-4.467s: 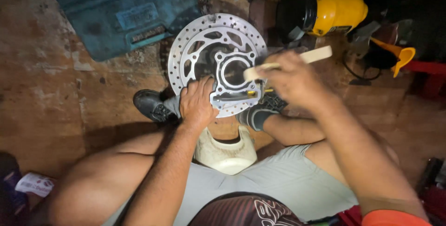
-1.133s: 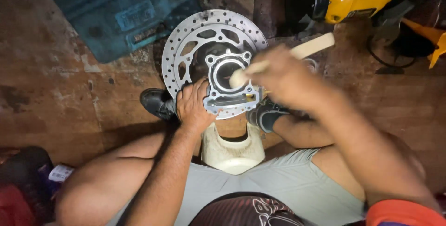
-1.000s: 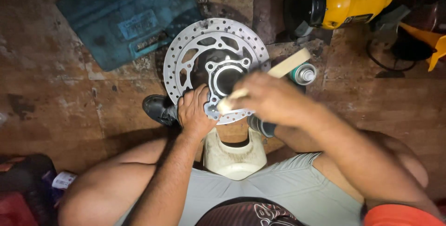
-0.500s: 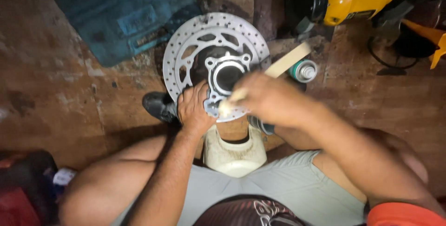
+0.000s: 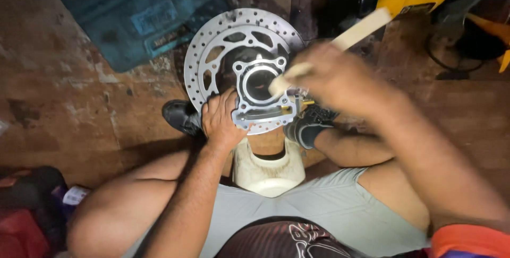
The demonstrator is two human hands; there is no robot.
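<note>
Engine cylinder block, grey metal, resting on perforated brake disc above white container, on the floor between two dark shoes. Left hand clamped on its lower-left edge. Right hand, blurred, closed around pale wooden stick, tip at the bore rim.

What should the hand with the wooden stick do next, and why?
Probably bring the wooden stick tip down onto the rim of the metal cylinder block. The right hand holds the stick with its tip right at the block's round opening, while the left hand steadies the block's lower left edge on the brake disc.
</note>
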